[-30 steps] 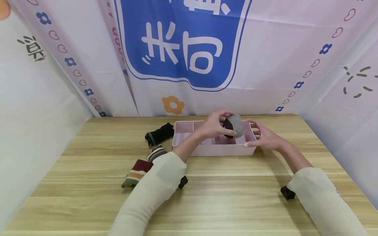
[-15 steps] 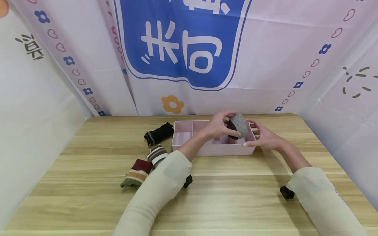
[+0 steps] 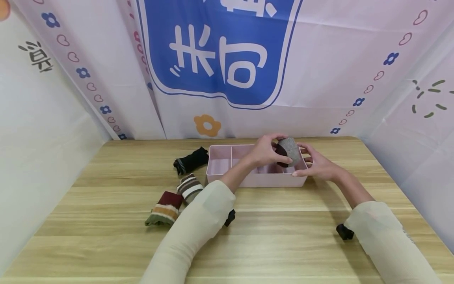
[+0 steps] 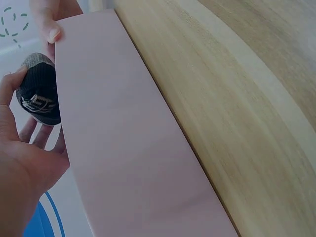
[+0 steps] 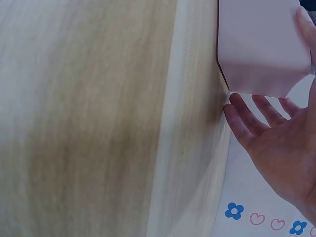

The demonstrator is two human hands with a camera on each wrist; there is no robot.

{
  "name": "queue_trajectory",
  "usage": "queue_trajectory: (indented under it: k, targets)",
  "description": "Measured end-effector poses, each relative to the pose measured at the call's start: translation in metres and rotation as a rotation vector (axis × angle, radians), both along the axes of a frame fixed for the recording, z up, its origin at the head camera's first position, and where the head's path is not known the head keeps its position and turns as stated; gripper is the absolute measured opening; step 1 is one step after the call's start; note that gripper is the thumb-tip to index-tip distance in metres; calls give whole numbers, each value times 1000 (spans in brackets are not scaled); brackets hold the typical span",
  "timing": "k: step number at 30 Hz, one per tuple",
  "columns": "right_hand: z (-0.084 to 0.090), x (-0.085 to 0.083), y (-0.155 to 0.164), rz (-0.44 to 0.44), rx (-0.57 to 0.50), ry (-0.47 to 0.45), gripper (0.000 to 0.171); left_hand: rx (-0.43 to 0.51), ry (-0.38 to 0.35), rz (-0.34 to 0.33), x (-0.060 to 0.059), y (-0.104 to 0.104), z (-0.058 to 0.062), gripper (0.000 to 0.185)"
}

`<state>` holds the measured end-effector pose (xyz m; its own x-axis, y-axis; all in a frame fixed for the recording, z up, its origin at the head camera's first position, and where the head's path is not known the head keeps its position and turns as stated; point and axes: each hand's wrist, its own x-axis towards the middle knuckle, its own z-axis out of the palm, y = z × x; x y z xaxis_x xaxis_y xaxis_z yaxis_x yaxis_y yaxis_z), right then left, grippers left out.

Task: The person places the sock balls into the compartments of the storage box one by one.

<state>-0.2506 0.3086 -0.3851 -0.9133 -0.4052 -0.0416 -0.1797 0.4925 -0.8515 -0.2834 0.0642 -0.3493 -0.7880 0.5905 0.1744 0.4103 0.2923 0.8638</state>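
The left hand (image 3: pixel 264 153) grips a rolled grey sock (image 3: pixel 288 152) above the pink tray (image 3: pixel 262 179); the right hand (image 3: pixel 319 165), fingers straight, steadies its end.

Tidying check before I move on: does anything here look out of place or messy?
Three socks lie loose on the table left of the pink tray. The left hand grips a rolled sock above the tray; nothing is spilled or damaged.

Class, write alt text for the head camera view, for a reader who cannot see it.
A person's left hand holds a rolled grey and dark sock above the right end of a pink divided tray on a wooden table, while the right hand steadies the tray's right end. A black sock and two striped socks lie to the tray's left.
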Motion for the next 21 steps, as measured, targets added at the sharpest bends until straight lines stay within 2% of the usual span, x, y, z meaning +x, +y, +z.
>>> queue_trajectory:
  k: [15, 21]
  targets:
    - [0, -1, 0, 1, 4, -2, 104, -49, 45, 19, 0, 12, -4, 73]
    - [0, -1, 1, 7, 1, 7, 103, -148, 138, 57, 2, 17, -9, 75]
